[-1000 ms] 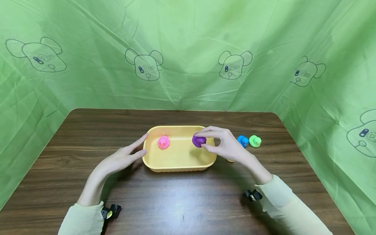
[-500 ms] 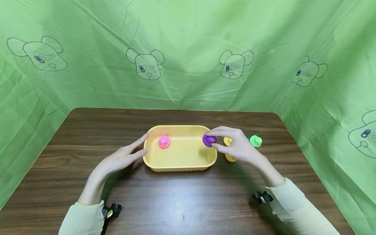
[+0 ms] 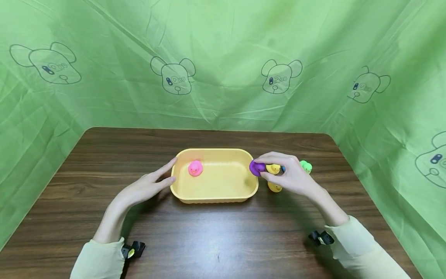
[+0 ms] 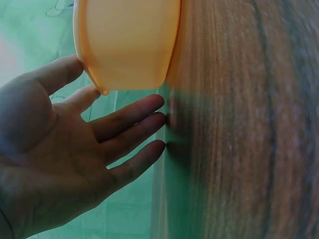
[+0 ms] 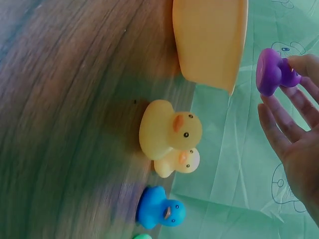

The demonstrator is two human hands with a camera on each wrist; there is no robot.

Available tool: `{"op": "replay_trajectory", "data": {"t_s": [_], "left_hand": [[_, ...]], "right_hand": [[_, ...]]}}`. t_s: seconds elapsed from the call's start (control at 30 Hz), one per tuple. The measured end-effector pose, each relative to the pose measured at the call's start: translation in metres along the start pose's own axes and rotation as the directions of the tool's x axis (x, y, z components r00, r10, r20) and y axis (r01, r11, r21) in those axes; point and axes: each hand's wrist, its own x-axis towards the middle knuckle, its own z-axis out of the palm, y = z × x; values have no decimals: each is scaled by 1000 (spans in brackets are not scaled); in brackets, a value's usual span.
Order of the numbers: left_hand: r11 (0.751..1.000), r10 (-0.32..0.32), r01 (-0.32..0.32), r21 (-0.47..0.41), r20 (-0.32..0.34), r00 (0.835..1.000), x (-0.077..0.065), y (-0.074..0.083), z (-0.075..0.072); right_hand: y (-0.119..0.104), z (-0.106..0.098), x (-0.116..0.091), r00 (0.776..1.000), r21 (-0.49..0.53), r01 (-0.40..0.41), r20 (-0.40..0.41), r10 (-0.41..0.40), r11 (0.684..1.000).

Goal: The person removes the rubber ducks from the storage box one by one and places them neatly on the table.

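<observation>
A purple rubber duck [image 3: 257,168] is pinched between the thumb and fingers of my right hand [image 3: 287,173]. In the right wrist view the purple duck [image 5: 271,72] is held up off the table, beyond the end of the yellow tub. My left hand [image 3: 146,189] touches the left end of the yellow tub [image 3: 214,200] with straight, spread fingers; in the left wrist view the thumb meets the rim of the tub [image 4: 127,45]. Inside the tub, toward its left, sits a pink rubber duck [image 3: 195,168].
Right of the tub stand two yellow ducks [image 5: 159,129], one behind the other in the right wrist view. Beside them are a blue duck [image 5: 154,206] and a green duck [image 3: 306,166], partly hidden by my right hand. Green cloth [image 3: 223,77] surrounds the brown table [image 3: 216,240].
My right hand has carried the purple duck rightward, from above the tub's inside to its right rim. The yellow ducks have come into sight. My left hand stays at the tub.
</observation>
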Motion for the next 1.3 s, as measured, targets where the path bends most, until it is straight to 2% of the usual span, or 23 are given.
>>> {"op": "replay_trajectory", "data": {"t_s": [0.17,0.63,1.07,1.3], "left_hand": [[1000,-4,4,4,0,1000,0,-1,0],[1000,-6,6,-1,-1,1000,0,-2,1],[1000,-8,8,1,3,1000,0,-1,0],[1000,9,-9,0,2,1000,0,0,1]], "right_hand": [[2,-5,-6,1000,15,-26,4,26,1000],[7,-15,-16,999,-105,-31,-31,27,994],[13,-25,-27,999,-98,1,-33,-4,995],[15,-30,-33,998,-123,-39,-45,34,992]]}}
